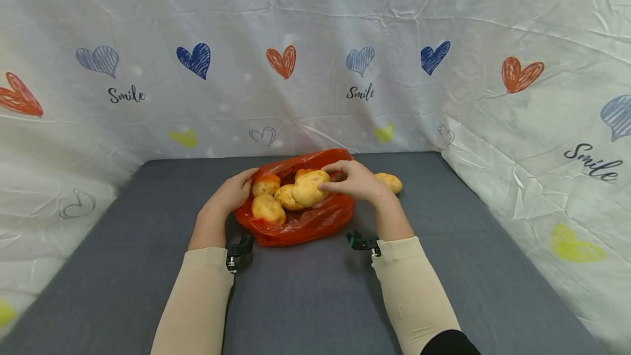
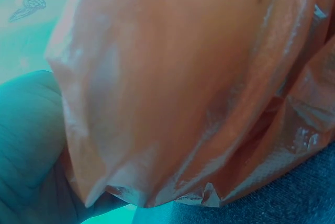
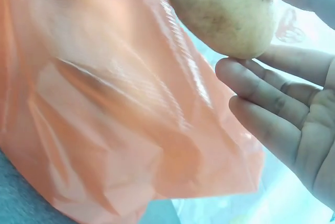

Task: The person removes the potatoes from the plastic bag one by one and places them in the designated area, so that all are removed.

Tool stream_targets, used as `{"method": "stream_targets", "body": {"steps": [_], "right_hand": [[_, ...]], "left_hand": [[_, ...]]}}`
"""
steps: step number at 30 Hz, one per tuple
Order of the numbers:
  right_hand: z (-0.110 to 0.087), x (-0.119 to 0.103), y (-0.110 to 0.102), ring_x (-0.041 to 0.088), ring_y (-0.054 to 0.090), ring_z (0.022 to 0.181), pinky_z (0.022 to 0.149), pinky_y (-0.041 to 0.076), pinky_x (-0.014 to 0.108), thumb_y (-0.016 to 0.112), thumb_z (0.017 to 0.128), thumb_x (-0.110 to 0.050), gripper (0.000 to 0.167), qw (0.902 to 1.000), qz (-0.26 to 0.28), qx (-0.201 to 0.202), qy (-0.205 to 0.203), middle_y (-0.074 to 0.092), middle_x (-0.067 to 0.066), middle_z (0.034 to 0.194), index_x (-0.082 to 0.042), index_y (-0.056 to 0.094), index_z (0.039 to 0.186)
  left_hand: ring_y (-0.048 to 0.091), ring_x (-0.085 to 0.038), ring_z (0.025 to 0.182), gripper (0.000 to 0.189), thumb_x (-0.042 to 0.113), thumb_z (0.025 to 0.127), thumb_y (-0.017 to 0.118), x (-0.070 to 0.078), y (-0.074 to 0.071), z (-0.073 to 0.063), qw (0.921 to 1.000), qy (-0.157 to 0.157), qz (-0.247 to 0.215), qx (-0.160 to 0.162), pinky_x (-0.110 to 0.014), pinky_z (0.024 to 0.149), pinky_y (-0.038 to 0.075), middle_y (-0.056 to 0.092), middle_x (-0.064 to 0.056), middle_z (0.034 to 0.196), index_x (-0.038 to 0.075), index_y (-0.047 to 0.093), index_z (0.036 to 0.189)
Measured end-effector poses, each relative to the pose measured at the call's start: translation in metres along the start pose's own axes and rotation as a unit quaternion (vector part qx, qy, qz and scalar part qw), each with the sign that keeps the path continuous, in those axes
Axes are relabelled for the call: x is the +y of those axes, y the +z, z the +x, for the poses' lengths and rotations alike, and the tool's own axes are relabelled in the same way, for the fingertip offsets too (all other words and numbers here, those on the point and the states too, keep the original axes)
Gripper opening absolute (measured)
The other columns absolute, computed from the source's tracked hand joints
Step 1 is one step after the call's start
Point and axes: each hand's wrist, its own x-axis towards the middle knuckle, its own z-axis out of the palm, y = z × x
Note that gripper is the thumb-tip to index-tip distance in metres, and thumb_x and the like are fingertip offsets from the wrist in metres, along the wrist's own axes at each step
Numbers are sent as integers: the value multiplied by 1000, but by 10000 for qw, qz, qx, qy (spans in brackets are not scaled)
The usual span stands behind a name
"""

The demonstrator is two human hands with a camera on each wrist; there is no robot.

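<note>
A red plastic bag (image 1: 315, 229) lies with its mouth spread, and several potatoes (image 1: 268, 208) show inside. My left hand (image 1: 231, 193) holds the bag's left side, fingers at the rim; in the left wrist view the red film (image 2: 157, 88) covers part of that hand (image 2: 31, 140). Over the bag's mouth, my right hand (image 1: 356, 182) pinches one potato (image 1: 309, 188) between thumb and fingers. The right wrist view shows this potato (image 3: 225, 14) at the fingertips, beside the bag's outer wall (image 3: 104, 109).
Another potato (image 1: 389, 182) lies on the grey tabletop (image 1: 305, 295), right of the bag and partly behind my right wrist. A white sheet printed with hearts (image 1: 315, 92) hangs along the back and sides.
</note>
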Motion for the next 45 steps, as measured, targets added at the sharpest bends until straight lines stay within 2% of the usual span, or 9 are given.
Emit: {"method": "stream_targets", "body": {"steps": [5, 11, 16, 27, 36, 45], "right_hand": [[-7, 2, -13, 21, 66, 105, 89, 54, 40, 80, 89, -41, 52, 9996, 126, 264, 65, 68, 3, 127, -13, 70, 132], [-15, 8, -28, 24, 66, 105, 84, 54, 42, 78, 91, -42, 52, 9980, 409, 386, 300, 68, 6, 124, -14, 69, 133], [-23, 17, -41, 26, 66, 104, 84, 53, 41, 77, 92, -45, 55, 9967, 403, 545, 454, 68, 10, 124, -13, 67, 136], [-47, 37, -72, 30, 63, 113, 93, 48, 40, 73, 94, -50, 66, 9908, 437, 917, 897, 69, 14, 126, -9, 60, 144], [-67, 57, -87, 33, 56, 123, 107, 42, 54, 67, 94, -59, 72, 9845, 216, 1346, 1104, 62, 14, 137, -11, 58, 147], [-82, 79, -99, 42, 46, 136, 111, 38, 62, 62, 93, -66, 87, 9766, 90, 1406, 1628, 49, 19, 152, -8, 45, 156]], "left_hand": [[30, -42, 149, 51, 16, 111, 36, 0, 0, 0, 10000, -2, -11, 0, -60, 120, 23, 34, -22, 162, 9, 31, 162], [29, -42, 149, 51, 16, 111, 36, -1, 0, 1, 10000, -32, -41, -18, -60, 120, 23, 34, -21, 162, 10, 31, 162], [29, -42, 149, 51, 16, 112, 36, -3, 1, 2, 10000, -21, -39, -24, -60, 120, 23, 34, -21, 162, 10, 31, 162], [30, -42, 149, 51, 17, 111, 37, -4, 2, 2, 10000, 6, -2, 32, -61, 120, 23, 34, -21, 162, 11, 32, 162], [29, -42, 149, 51, 18, 112, 36, -4, 3, 1, 10000, -50, 28, 5, -61, 120, 23, 33, -20, 163, 13, 31, 163], [29, -42, 149, 52, 16, 111, 36, -3, 3, 1, 10000, -40, 33, -7, -61, 119, 23, 34, -21, 162, 13, 31, 163]]}}
